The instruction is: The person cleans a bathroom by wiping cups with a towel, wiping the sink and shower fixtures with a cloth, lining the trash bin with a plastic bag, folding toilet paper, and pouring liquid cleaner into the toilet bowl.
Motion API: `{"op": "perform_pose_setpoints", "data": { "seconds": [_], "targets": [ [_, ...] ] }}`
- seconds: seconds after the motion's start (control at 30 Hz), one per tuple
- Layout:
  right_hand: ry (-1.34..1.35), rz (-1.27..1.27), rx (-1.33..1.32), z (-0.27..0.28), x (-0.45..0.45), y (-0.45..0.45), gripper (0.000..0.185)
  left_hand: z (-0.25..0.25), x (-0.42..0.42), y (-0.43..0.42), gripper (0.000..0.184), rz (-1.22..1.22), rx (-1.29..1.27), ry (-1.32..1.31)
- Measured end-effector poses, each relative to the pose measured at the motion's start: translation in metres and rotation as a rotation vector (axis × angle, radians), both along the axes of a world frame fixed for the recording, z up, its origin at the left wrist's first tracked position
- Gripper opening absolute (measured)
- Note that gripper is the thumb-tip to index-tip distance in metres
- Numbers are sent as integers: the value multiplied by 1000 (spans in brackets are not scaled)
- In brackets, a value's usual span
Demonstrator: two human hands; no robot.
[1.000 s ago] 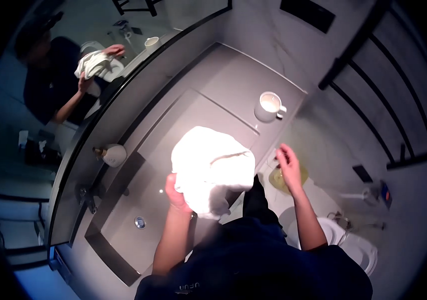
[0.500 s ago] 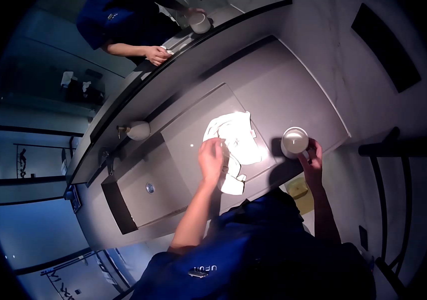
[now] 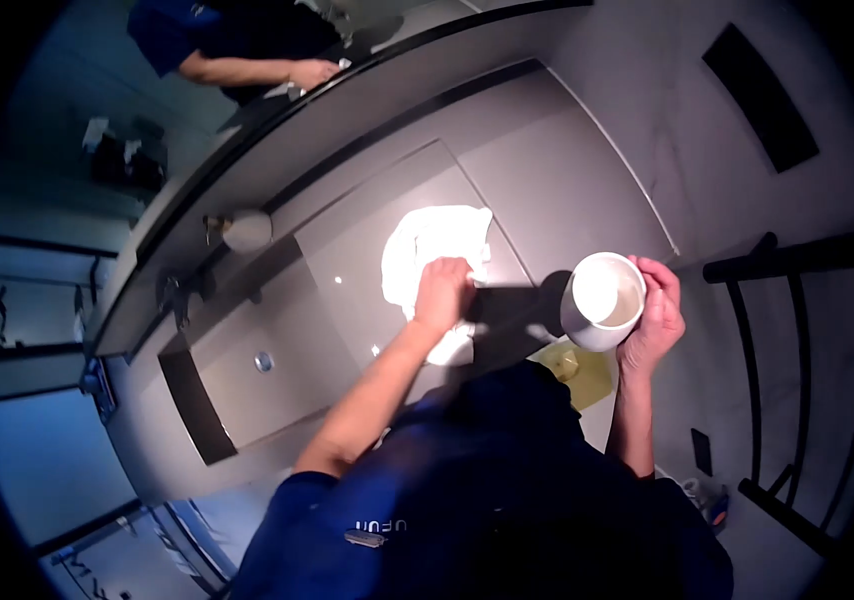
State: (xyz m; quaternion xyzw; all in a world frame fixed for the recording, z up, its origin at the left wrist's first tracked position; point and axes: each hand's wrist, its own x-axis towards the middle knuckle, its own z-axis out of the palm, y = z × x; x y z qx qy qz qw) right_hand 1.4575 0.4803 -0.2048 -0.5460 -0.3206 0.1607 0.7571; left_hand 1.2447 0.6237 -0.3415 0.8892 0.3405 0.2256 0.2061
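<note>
A white cup (image 3: 582,322) is raised at the right of the head view, tilted so that its open mouth faces me. My right hand (image 3: 657,325) is closed around its right side. A bright white cloth (image 3: 432,235) lies crumpled on the grey counter beside the basin. My left hand (image 3: 444,297) rests on the lower part of this cloth, its fingers curled and gripping the fabric. Glare washes out much of the cloth's detail, and my fingertips are partly hidden.
Left of the cloth lies the sink basin (image 3: 277,320) with a drain (image 3: 264,361) and a dark faucet (image 3: 177,300). A soap dispenser (image 3: 247,231) stands by the mirror's edge. Below the counter sits a yellowish container (image 3: 592,378). Black rails (image 3: 797,262) stand at right.
My right hand has lifted the cup off the counter and tipped its mouth toward me. My left hand, earlier at the cloth's left edge, has moved onto it and closed on the fabric.
</note>
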Motion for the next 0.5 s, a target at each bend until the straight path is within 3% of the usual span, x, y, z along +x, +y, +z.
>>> {"op": "perform_pose_setpoints", "data": {
  "seconds": [0.07, 0.13, 0.2, 0.33, 0.4, 0.5],
  "targets": [
    [-95, 9, 14, 13, -8, 0, 30, 30, -15, 4, 14, 164, -177, -289],
    [-116, 15, 45, 24, -20, 0, 28, 37, -32, 19, 20, 479, -353, -600],
    [-165, 77, 95, 33, -33, 3, 29, 99, -39, 34, 26, 806, -1189, -1621],
    [-276, 242, 138, 40, -50, 17, 28, 167, -89, 32, 51, 214, -1290, -1733],
    [-265, 265, 120, 43, -61, 27, 28, 176, -109, 32, 39, 247, -1243, -1559],
    [-89, 204, 34, 50, -82, 40, 28, 186, -123, 22, 40, 453, -1136, -1248]
  ]
}}
